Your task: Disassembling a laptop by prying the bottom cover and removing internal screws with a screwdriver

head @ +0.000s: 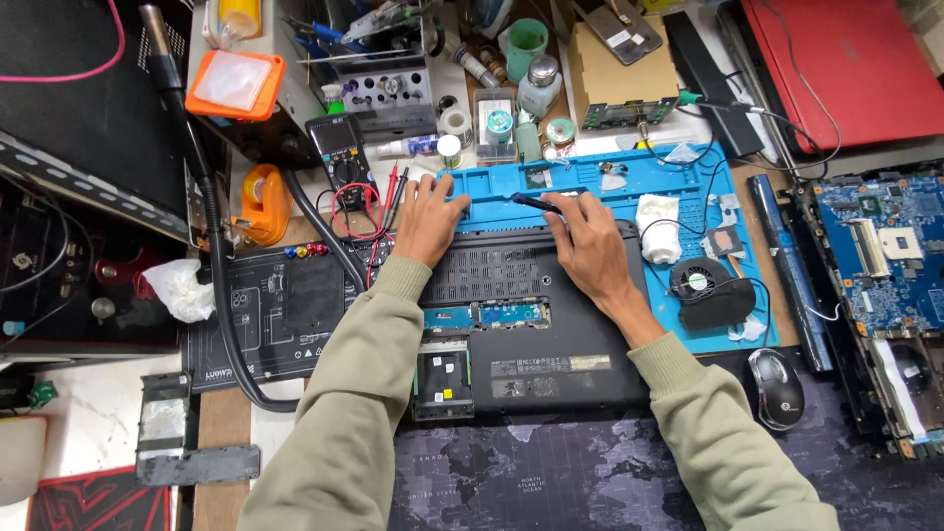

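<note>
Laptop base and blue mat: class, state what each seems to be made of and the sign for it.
Laptop base: probably matte black plastic, judging by its dull moulded vent grille. Blue mat: likely silicone or rubber, matte, with moulded compartments. Both hands, left and right, rest on the base's far edge.

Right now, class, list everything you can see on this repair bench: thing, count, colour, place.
laptop: one, black, upside down, centre
work mat: one, blue, behind laptop
cooling fan: one, black, on mat, right
mouse: one, black, right front
circuit board: one, blue, far right
red laptop: one, top right
multimeter: one, black, left of mat
screwdriver: one, black, in right hand
left hand: on laptop's rear edge
right hand: gripping screwdriver
</note>
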